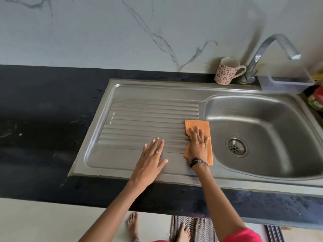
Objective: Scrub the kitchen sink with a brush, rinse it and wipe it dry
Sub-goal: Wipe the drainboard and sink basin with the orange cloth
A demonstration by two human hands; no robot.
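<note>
Writing that could be read was nowhere clear — only a red-flower pattern on the mug (225, 71) beside the tap (267, 55), and a blurred red-and-green label on a package (315, 100) at the right edge. Seen from the head camera, the right hand (198, 145) lay flat with straight fingers pressing an orange cloth (198, 125) onto the drainboard's right end, just beside the sink (262, 123) basin. The left hand (151, 160) rested flat on the drainboard (139, 116), fingers spread — holding nothing.
</note>
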